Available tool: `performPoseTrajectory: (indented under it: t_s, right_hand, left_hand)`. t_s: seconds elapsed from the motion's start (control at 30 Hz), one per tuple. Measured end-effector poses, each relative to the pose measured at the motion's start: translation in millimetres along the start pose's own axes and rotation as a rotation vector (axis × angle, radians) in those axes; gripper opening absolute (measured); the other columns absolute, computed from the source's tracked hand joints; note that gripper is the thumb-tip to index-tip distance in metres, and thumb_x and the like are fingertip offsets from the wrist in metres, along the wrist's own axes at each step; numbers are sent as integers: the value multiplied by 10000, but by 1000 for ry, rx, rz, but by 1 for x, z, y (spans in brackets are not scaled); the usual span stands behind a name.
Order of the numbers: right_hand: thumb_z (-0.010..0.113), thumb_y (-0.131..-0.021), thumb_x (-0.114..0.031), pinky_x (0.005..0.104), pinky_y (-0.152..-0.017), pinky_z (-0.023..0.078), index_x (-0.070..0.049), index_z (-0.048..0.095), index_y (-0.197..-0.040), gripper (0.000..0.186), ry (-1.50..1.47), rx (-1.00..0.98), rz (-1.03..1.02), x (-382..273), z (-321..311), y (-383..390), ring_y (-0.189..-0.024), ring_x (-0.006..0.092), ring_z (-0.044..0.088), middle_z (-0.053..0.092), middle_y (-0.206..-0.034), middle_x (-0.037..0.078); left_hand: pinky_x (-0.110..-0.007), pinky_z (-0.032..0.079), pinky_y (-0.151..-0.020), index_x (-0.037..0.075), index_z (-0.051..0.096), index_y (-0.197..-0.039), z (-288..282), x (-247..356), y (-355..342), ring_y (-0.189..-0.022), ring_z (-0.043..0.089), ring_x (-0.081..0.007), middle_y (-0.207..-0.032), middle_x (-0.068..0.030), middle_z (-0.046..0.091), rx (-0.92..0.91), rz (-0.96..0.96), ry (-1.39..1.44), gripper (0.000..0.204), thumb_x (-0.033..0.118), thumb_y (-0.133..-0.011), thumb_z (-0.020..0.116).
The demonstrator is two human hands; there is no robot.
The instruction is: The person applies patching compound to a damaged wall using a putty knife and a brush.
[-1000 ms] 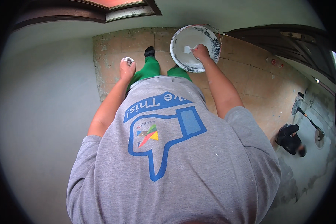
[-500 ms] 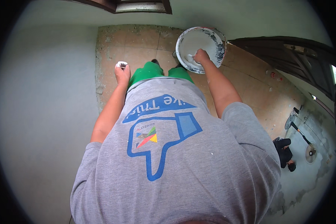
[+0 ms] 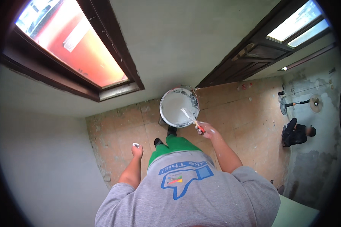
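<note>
A white bucket point(image 3: 163, 115) with dark, smeared patches on its inner rim holds white paste in front of me, by the wall. My right hand point(image 3: 205, 129) grips a red-handled putty knife point(image 3: 186, 113), its blade coated in white, over the bucket's near right rim. Lower left of the bucket, my left hand point(image 3: 137, 150) is closed on a small white-smeared object point(image 3: 136, 144) that I cannot name. My feet in dark footwear are near the bucket's base, below my green trousers point(image 3: 177, 144).
Tiled floor point(image 3: 231, 113) meets pale walls. A dark-framed window point(image 3: 117, 45) is upper left, a wooden door point(image 3: 254, 56) upper right. At right, a person point(image 3: 297, 134) in dark clothes crouches by a patchy wall, near a standing fan point(image 3: 315, 103).
The view has tilted up, bringing the window and door further in. My right hand has lifted the putty knife from inside the bucket toward its near rim; the blade now shows.
</note>
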State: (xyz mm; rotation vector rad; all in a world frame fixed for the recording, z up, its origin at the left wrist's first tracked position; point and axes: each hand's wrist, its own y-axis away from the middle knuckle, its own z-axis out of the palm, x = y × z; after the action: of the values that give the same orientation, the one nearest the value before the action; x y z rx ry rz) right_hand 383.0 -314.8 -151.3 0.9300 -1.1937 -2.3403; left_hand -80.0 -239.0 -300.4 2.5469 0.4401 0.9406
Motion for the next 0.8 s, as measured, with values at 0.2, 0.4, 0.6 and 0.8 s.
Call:
performPoseTrajectory:
  t_s: [0.2, 0.4, 0.6, 0.8]
  right_hand:
    - [574, -949, -29, 278, -565, 467, -67, 501, -1029, 115, 48, 45, -248, -17, 31, 59, -657, 136, 551, 605, -865, 74]
    - [530, -985, -83, 252, -578, 443, -80, 455, -1024, 84, 371, 198, -622, -95, 43, 83, -661, 108, 528, 596, -838, 52]
    - [572, -986, -93, 221, -627, 444, -28, 559, -1168, 193, 417, 149, -987, -185, 27, 69, -704, 77, 528, 605, -845, 6]
    - [589, -984, -109, 220, -626, 425, -22, 573, -1043, 106, 239, -133, -1084, -294, -20, 66, -728, 69, 524, 611, -910, 7]
  left_hand:
    - [-431, 521, -787, -12, 628, -940, 39, 64, -7, -841, 670, -346, -861, -195, 679, -74, 136, 115, 263, 201, -791, 668]
    - [-361, 520, -662, 6, 618, -948, 64, 179, -2, -703, 626, -186, -797, -92, 653, -139, 307, 527, 184, 139, -823, 648]
    - [-264, 473, -503, 53, 596, -973, 73, 285, 32, -626, 598, -115, -774, -52, 628, -261, 230, 763, 105, 66, -871, 611]
    - [-266, 481, -595, 72, 584, -976, 70, 419, 96, -654, 606, -130, -818, -52, 638, -237, 199, 869, 74, 120, -941, 541]
